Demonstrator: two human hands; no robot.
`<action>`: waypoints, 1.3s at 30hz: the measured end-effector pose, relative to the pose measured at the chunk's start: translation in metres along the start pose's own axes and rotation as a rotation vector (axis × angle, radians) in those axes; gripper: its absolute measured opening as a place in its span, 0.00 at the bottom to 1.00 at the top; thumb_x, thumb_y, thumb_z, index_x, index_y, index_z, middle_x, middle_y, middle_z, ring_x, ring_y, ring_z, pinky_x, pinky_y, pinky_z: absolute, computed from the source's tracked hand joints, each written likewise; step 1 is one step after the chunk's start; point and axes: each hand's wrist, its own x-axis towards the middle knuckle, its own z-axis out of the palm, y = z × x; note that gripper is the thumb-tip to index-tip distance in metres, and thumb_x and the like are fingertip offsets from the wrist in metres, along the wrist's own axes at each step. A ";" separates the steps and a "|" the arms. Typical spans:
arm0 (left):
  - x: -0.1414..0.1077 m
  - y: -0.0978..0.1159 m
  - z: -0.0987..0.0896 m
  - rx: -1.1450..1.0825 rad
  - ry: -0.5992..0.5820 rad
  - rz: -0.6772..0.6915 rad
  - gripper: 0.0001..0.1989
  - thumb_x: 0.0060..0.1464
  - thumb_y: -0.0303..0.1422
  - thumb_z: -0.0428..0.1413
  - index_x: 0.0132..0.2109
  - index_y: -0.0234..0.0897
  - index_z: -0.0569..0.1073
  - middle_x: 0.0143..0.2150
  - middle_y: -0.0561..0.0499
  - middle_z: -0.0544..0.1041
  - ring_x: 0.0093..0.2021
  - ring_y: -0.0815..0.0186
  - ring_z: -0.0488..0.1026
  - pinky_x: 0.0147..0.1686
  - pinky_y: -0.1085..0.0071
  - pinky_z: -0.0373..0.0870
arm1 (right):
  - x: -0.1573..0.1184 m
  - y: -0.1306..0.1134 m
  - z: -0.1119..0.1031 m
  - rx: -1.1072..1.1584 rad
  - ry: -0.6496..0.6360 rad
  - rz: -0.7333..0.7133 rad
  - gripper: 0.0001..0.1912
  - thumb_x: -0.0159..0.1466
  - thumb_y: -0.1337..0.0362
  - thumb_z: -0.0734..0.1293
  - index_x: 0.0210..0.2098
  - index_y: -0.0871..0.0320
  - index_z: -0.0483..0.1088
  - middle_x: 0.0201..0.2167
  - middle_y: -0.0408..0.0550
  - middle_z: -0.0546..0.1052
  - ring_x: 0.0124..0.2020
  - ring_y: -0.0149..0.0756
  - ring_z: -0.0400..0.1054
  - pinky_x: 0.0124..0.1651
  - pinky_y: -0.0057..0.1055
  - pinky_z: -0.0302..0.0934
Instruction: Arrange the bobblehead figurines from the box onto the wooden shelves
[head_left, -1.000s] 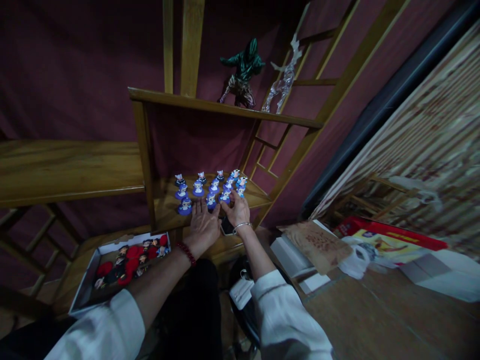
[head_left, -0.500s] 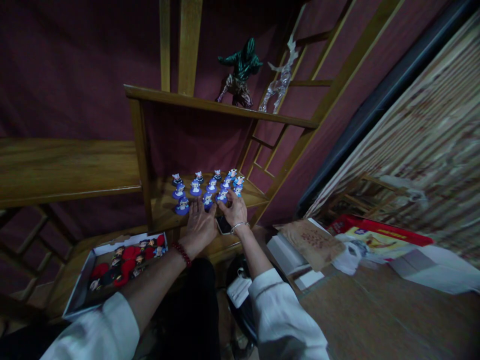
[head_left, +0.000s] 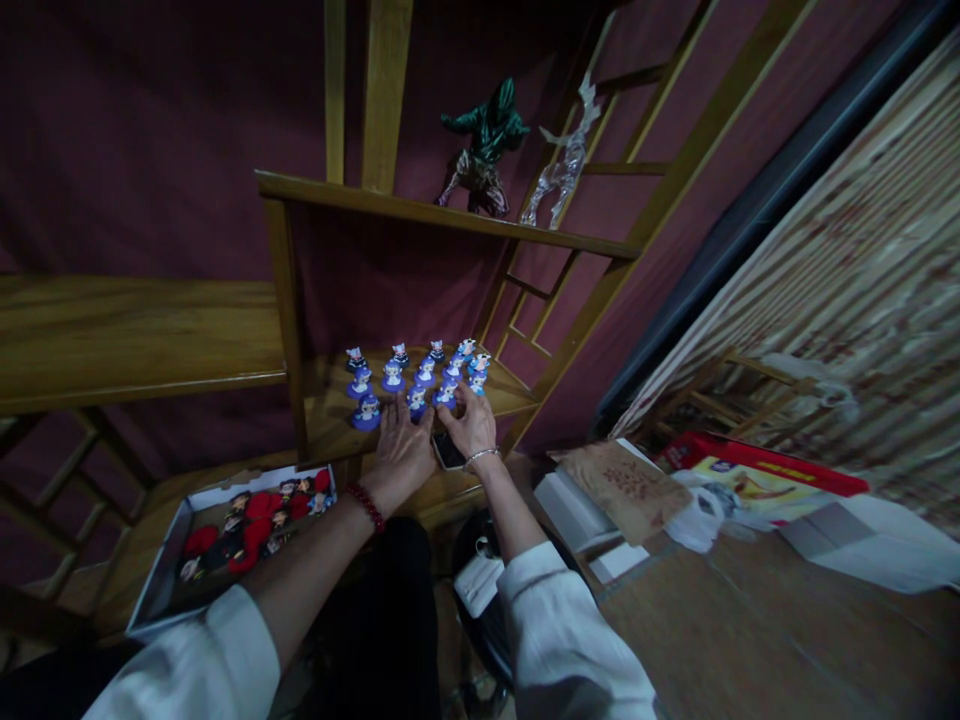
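Small purple figurines [head_left: 392, 376] stand in rows on a low wooden shelf [head_left: 322, 425]. My left hand [head_left: 405, 446] lies palm down at the shelf's front, fingers stretched out beside a front-row purple figurine [head_left: 417, 400]. Close to its right is my right hand [head_left: 472, 428], thumb and forefinger apart at another front figurine [head_left: 445, 392]; whether they touch it is unclear. Blue-and-white figurines [head_left: 478, 366] stand just beyond the right fingers. Behind are small dark-based figurines [head_left: 399, 354]. A dark phone-like object [head_left: 448, 451] lies below my hands.
At the lower left, an open white box [head_left: 161, 560] holds several red and black figurines [head_left: 259, 515]. A green hooded statue [head_left: 487, 145] and a clear deer figure [head_left: 564, 165] stand on the shelf above. Cardboard [head_left: 619, 490] and a red box [head_left: 765, 475] lie on the right floor.
The view has shifted very slightly. Both hands stay at the front row, with the right fingers moved only a little; the figurines keep their arrangement.
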 end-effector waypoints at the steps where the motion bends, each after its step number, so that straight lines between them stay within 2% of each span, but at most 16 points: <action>1: 0.000 0.000 0.000 0.000 0.006 0.001 0.28 0.51 0.29 0.48 0.60 0.32 0.59 0.64 0.32 0.49 0.62 0.44 0.49 0.57 0.51 0.47 | 0.000 0.000 0.000 -0.004 -0.002 -0.002 0.26 0.54 0.58 0.65 0.51 0.59 0.65 0.39 0.50 0.75 0.42 0.40 0.66 0.47 0.37 0.60; 11: -0.002 -0.002 0.000 0.006 0.023 0.013 0.28 0.50 0.27 0.48 0.60 0.33 0.59 0.65 0.31 0.48 0.62 0.44 0.49 0.57 0.49 0.47 | -0.001 -0.001 0.000 -0.032 -0.005 -0.019 0.24 0.54 0.60 0.64 0.50 0.58 0.66 0.39 0.48 0.76 0.42 0.42 0.64 0.46 0.37 0.60; 19: -0.008 -0.001 0.003 -0.006 0.016 0.005 0.27 0.51 0.27 0.48 0.60 0.31 0.59 0.65 0.29 0.46 0.63 0.42 0.45 0.57 0.49 0.48 | -0.001 -0.002 -0.001 -0.061 -0.009 -0.044 0.27 0.54 0.60 0.65 0.52 0.62 0.64 0.39 0.52 0.76 0.43 0.42 0.64 0.47 0.36 0.60; 28: -0.033 -0.003 0.019 0.079 0.160 0.077 0.26 0.52 0.29 0.47 0.59 0.28 0.60 0.64 0.31 0.50 0.64 0.47 0.43 0.59 0.50 0.47 | -0.001 0.001 0.001 -0.047 -0.001 -0.044 0.27 0.54 0.59 0.64 0.53 0.59 0.64 0.39 0.50 0.76 0.43 0.42 0.64 0.46 0.38 0.60; 39: -0.040 -0.007 0.032 0.166 0.202 0.191 0.24 0.54 0.30 0.45 0.59 0.29 0.61 0.64 0.38 0.55 0.64 0.51 0.45 0.60 0.52 0.45 | -0.001 0.002 0.003 -0.045 0.012 -0.043 0.26 0.54 0.59 0.63 0.52 0.58 0.64 0.40 0.49 0.75 0.44 0.42 0.64 0.48 0.38 0.59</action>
